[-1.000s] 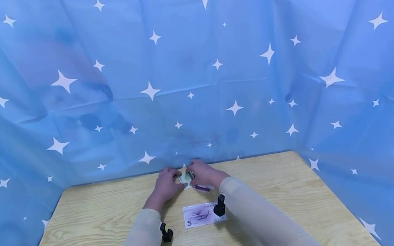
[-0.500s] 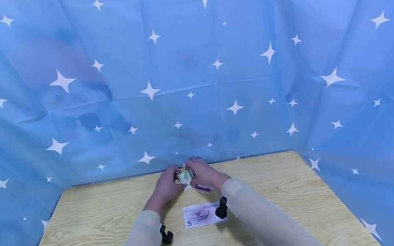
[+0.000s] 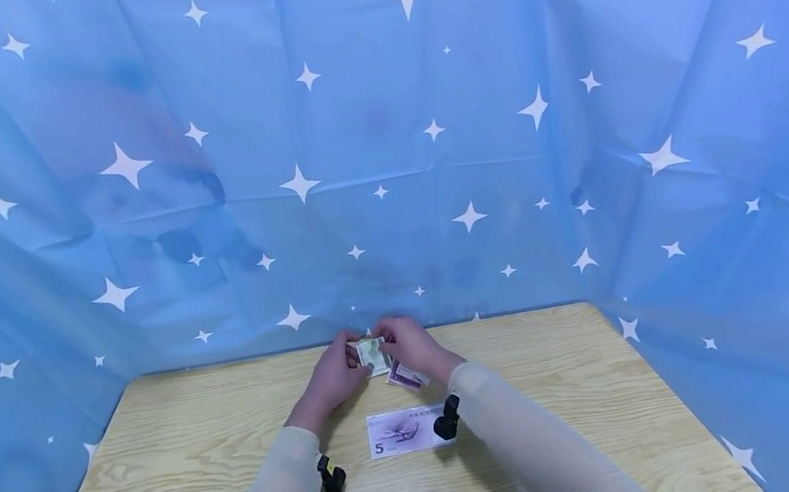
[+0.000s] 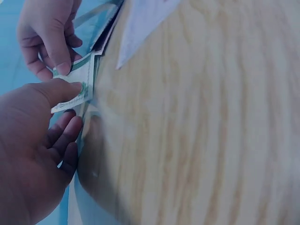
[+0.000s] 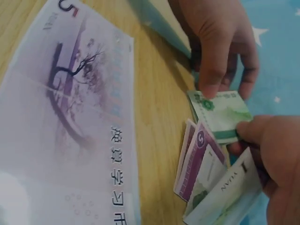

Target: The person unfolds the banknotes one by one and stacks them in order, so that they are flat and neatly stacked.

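Over the far edge of the table, my left hand (image 3: 331, 374) pinches the left end of a small green play banknote (image 3: 374, 356) between thumb and fingers. My right hand (image 3: 415, 350) grips the note's other end with thumb and fingertip. Below it in the right wrist view, purple notes (image 5: 196, 161) marked 5 and a pale note marked 1 YUAN (image 5: 229, 190) fan out from the right hand, their inner ends hidden behind its fingers. In the left wrist view the left thumb (image 4: 58, 89) lies across the green note's face.
A larger purple sheet (image 3: 400, 433) printed with a tree and the number 5 lies flat on the wooden table (image 3: 211, 448), nearer the body. Its right end is partly covered by the right wrist camera (image 3: 447, 419). A blue star-patterned curtain (image 3: 378, 130) hangs behind the table.
The right fingers have shifted along the upper right of the green note, and more of its face shows. The purple notes below are more exposed. The large sheet stays put.
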The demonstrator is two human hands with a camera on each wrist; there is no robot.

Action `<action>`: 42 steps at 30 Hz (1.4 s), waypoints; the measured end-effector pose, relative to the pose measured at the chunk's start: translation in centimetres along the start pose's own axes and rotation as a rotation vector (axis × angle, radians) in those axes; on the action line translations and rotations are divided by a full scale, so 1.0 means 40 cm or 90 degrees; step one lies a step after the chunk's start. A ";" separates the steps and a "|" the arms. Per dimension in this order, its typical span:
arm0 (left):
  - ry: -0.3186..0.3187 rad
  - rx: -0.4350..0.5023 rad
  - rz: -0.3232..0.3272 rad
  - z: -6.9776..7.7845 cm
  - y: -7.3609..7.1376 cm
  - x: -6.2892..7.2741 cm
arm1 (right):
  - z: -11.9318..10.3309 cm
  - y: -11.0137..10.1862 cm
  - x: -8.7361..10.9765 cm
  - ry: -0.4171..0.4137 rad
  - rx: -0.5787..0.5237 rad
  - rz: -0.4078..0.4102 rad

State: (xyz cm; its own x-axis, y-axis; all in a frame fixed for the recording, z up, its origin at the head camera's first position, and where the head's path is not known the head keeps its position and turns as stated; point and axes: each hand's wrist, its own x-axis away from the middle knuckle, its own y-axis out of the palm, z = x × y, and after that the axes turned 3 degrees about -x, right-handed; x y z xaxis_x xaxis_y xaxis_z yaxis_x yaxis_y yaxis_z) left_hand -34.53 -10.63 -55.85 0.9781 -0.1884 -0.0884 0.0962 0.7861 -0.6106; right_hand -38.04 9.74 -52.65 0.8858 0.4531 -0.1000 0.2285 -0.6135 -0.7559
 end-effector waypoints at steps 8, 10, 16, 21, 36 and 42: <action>-0.041 0.130 0.028 0.007 -0.005 0.018 | -0.009 -0.027 0.010 -0.002 -0.118 0.042; -0.050 0.144 0.035 0.008 -0.004 0.021 | -0.015 -0.031 0.014 0.002 -0.141 0.050; -0.055 0.181 0.044 0.010 -0.001 0.027 | -0.033 -0.034 0.025 0.000 -0.177 0.070; -0.054 0.213 0.043 0.015 0.002 0.031 | -0.036 -0.033 0.034 0.002 -0.190 0.080; -0.055 0.258 0.103 0.043 -0.007 0.052 | -0.027 -0.009 0.122 0.029 -0.337 0.132; -0.031 0.270 0.123 0.058 -0.005 0.063 | -0.037 -0.006 0.171 0.055 -0.412 0.124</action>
State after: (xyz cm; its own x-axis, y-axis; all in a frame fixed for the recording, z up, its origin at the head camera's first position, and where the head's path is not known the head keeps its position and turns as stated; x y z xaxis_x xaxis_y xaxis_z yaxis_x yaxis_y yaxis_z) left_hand -31.67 -9.90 -54.13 0.9921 0.0045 -0.1255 -0.0311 0.9770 -0.2108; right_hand -31.46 12.02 -52.17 0.9581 0.2589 -0.1221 0.2341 -0.9541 -0.1867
